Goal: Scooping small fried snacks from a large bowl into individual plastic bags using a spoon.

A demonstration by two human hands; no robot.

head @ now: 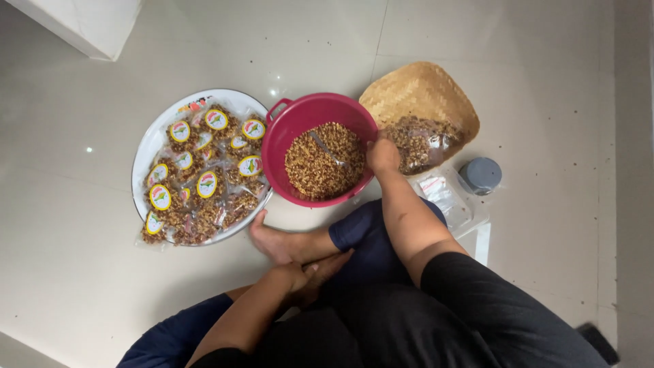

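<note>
Sitting cross-legged on the floor [82, 272], the person has the right hand [383, 155] out at the rim of one pink basin [283, 133], fingers closed on a clear filled bag [426, 142] that lies across one woven bamboo tray [422, 88] just beyond the hand. That bag is packed with the same brown roasted snack that fills the basin, and one spoon [327, 151] lies half sunk in the loose heap, just left of the hand. The left hand [310, 272] sits low and close to the body, fingers loosely together, resting against the ankle behind the bare foot [272, 242]; it holds nothing.

Counting the rest: one round white tray [146, 146] lies well left of the right hand, touching the basin's side, piled with sealed packets [204, 184]. About ten round yellow-rimmed labels show on them, though the packets overlap too much for a sure count. One grey lid or small jar [480, 175] stands to the right of the right forearm, and a small stack of empty clear bags [443, 194] lies between it and the forearm, just below the bamboo tray.

Everything rests straight on pale glossy floor tiles, which catch a few spots of ceiling light. One white block-shaped object [88, 24] pokes in at the far left corner, well away from both hands, and fine crumbs dot the tiles off to the right.
</note>
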